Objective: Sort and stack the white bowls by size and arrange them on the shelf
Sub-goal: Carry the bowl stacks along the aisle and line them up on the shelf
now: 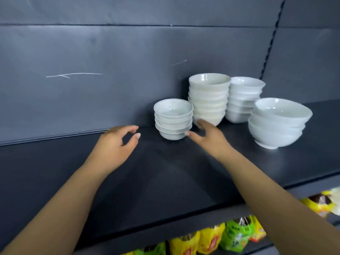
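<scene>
Several stacks of white bowls stand on a dark shelf (165,172). A short stack of small bowls (173,118) is the leftmost. Behind it to the right rises a tall stack of medium bowls (208,99), then another tall stack (242,100). At the right sits a stack of large bowls (277,122). My left hand (117,144) hovers open to the left of the small stack, apart from it. My right hand (207,137) is open, its fingertips at the base of the small stack and the tall medium stack; whether they touch is unclear.
A dark back panel (110,61) with white scratches rises behind the shelf. Below the shelf's front edge, yellow and green snack packets (230,236) fill a lower shelf. An upright slotted post (270,46) runs up at the right.
</scene>
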The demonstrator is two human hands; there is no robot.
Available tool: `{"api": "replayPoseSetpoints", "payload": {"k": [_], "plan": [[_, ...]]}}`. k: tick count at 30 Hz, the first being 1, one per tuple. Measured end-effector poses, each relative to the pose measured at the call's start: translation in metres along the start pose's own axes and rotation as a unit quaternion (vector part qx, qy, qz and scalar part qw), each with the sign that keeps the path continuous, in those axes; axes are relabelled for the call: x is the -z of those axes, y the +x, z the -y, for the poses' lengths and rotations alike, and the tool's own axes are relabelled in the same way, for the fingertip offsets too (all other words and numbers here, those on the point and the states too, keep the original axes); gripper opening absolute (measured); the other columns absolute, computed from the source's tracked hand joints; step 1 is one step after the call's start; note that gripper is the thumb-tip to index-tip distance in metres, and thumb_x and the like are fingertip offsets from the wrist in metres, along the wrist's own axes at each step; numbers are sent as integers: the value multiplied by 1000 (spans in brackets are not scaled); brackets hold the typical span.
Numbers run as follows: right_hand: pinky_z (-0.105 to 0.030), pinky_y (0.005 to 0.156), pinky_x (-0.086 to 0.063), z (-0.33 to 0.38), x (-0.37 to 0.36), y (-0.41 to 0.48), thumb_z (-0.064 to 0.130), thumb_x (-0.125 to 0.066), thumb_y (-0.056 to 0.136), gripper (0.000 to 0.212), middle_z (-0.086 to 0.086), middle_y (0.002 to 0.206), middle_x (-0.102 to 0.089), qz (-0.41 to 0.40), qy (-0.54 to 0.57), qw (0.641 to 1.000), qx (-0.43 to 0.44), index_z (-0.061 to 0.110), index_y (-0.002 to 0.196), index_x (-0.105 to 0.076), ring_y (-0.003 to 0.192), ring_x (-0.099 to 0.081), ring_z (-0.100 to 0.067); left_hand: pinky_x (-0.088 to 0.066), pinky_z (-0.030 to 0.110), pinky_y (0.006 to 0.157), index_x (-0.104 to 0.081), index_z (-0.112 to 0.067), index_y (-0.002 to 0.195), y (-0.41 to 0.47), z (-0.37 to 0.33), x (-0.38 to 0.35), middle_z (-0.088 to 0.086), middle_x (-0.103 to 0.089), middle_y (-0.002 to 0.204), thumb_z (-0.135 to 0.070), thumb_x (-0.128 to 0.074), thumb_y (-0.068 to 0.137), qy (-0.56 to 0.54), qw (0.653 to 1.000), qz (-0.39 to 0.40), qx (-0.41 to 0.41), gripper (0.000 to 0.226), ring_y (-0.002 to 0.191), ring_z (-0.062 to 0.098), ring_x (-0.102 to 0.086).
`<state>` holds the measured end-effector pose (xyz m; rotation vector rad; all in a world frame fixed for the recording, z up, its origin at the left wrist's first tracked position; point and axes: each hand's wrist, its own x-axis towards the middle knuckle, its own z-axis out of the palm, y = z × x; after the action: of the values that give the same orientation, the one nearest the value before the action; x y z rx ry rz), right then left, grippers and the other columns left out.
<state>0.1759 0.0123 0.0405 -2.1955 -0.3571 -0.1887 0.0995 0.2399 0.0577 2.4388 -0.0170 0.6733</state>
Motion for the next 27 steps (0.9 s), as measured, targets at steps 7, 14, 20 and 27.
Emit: {"api": "replayPoseSetpoints", "payload": {"k": [7,14,20,27], "plan": [[-28,104,-35,-22,-31,49,49,-66,76,67,9,131,-51,61,204,975,-64,19,133,-44,123,-45,-10,-35,16,93,-56,-17,123,44,-4,-59,-9,-53,114,-32,-54,92,-300,935,2,189,35,105,4,-48],[-16,95,-37,-27,-33,55,40,-62,81,55,12,129,-55,85,368,924,-56,21,130,-48,113,-49,5,-35,30,107,-48,-23,130,66,-15,-105,-10,-53,131,-59,-55,77,-491,839,53,227,65,121,2,-48],[-12,87,-40,-31,-34,42,39,-65,79,53,14,122,-59,127,374,918,-43,23,127,-49,110,-53,6,-31,33,111,-43,-24,135,51,-16,-105,-10,-54,132,-47,-51,87,-484,859,64,151,54,123,5,-47],[-37,113,-29,-31,-28,-3,70,-79,36,137,4,146,-39,181,309,933,-42,26,147,-13,131,-40,-9,-25,41,114,-30,-31,143,-3,-1,-76,-12,-42,143,-80,-67,49,-451,875,101,144,111,133,9,-37]]}}
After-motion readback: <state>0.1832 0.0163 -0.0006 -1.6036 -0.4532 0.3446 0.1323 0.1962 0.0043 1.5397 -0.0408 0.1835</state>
